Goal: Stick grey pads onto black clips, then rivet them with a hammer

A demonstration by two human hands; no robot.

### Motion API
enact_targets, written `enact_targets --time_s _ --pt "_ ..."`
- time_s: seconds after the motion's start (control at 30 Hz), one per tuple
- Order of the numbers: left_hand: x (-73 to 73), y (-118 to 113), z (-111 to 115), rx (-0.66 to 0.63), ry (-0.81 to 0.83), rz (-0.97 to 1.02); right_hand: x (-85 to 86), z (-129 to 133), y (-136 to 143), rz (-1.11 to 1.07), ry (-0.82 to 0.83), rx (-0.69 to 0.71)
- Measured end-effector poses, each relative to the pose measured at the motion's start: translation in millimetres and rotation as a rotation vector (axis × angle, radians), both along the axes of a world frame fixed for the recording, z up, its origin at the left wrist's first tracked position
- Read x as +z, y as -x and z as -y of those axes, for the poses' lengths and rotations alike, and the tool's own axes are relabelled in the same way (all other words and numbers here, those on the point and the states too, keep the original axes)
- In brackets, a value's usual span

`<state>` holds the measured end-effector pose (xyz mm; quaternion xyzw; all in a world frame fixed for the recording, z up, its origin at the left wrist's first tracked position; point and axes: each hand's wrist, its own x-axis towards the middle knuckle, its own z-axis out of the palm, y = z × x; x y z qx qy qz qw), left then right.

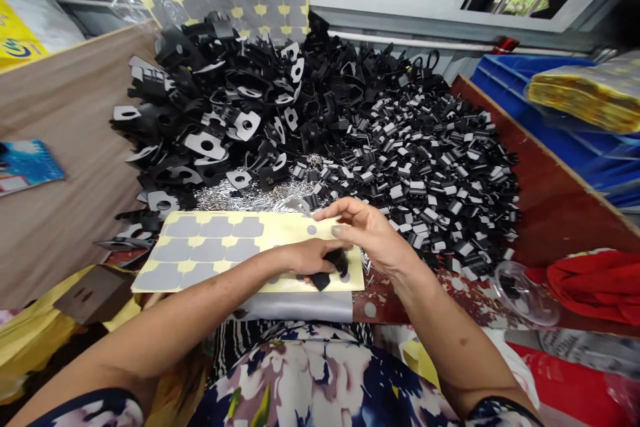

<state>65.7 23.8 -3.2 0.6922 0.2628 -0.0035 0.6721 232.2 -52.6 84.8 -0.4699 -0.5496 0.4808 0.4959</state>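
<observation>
My left hand (307, 258) reaches across the yellow backing sheet (280, 230), its fingers closed on a small black plastic clip (321, 279) near the sheet's right end. My fingers partly cover the clip. Grey stickers (205, 250) fill the left part of the sheet, while grey dots (311, 230) are left on the right part. Above the clip is my right hand (367, 230), thumb and index finger apart. Just beyond its fingertips shows a curved light-grey piece (297, 204); whether the fingers touch it, I cannot tell.
Behind the sheet rises a heap of large black plastic parts (210, 93) with grey faces. Small black clips (425, 167) are piled to the right, metal pins (250, 195) between. A clear plastic cup (525, 293) and red cloth (595, 287) lie right; blue crates (565, 127) stand beyond.
</observation>
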Motion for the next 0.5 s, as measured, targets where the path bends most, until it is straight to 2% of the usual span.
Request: enact_targets --time_s 0.03,0.1,0.17,0.2,0.33,0.5 --pt "3.8 7 -1 0.087 0.107 0.013 2.2 1 -2 0.079 -0.100 -0.096" --pt "13.0 22 0 0.351 0.278 0.118 -4.3 4 -8 0.205 -0.213 -0.295" --pt "22.9 37 3 0.591 0.386 0.290 -19.3 11 -13 0.240 -0.204 -0.385" --pt "27.5 43 6 0.659 0.438 0.364 -27.2 14 -15 0.237 -0.177 -0.385" --pt "37.2 50 19 0.728 0.648 0.547 -47.0 23 -3 0.260 -0.113 -0.360" --pt "31.7 39 27 0.720 0.713 0.636 -54.4 15 24 0.282 -0.124 -0.359"
